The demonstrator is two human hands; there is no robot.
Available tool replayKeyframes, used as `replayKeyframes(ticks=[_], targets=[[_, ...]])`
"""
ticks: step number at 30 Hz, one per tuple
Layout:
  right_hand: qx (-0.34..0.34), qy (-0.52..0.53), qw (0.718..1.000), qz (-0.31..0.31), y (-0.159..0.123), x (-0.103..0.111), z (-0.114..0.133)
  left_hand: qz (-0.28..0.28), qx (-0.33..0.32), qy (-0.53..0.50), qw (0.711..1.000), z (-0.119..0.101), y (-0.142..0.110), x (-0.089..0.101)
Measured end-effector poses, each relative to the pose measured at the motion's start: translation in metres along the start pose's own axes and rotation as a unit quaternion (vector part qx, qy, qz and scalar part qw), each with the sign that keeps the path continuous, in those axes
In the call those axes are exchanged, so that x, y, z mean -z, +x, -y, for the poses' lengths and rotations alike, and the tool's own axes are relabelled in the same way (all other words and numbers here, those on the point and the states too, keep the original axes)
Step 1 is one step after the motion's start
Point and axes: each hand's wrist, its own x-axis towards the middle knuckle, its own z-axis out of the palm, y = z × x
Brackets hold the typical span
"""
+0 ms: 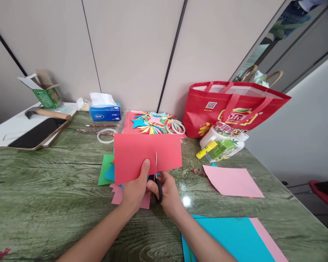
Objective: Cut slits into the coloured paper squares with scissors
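My left hand point(136, 187) grips a sheet of red paper point(133, 154) by its lower edge, the thumb lying on top. In my right hand point(166, 191) is a pair of scissors point(159, 189) with black handles. The blades straddle the red paper near its middle, and a slit runs up from the lower edge. Beneath the sheet, scraps of green paper point(105, 169), blue and pink paper point(117, 196) lie on the table, partly hidden by the red sheet and my hands.
Paper stars and fans point(153, 123) lie behind, with tape rolls point(175, 127). A red bag point(196, 112), glue stick point(207, 149) and mug point(207, 136) stand right. Pink paper point(233, 181) and blue sheets point(229, 233) lie nearer. Leftward are a tissue box point(105, 112), phone point(35, 134) and hammer point(50, 113).
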Motion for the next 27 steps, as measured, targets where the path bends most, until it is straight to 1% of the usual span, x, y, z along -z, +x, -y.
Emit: replayKeyframes(ticks=[5,10,17,24,27], targets=[[0.015,0.012,1.000,0.009,-0.0012,0.0005,0.0008,0.008,-0.010,0.003,1.000,-0.0032,-0.0017,0.0003],[0.025,0.001,1.000,0.002,-0.0013,0.0007,-0.0011,0.014,-0.009,0.012,1.000,-0.0047,-0.0019,0.0010],[0.022,0.006,1.000,0.000,-0.0012,0.0019,-0.0034,0.012,0.001,0.014,1.000,-0.0060,-0.0025,0.0012],[0.015,-0.003,1.000,-0.008,-0.0002,0.0018,-0.0025,0.026,0.000,0.012,1.000,-0.0055,-0.0015,0.0022],[0.007,-0.009,1.000,-0.013,-0.0002,0.0012,-0.0007,0.032,0.010,0.014,0.999,-0.0046,-0.0012,0.0026]])
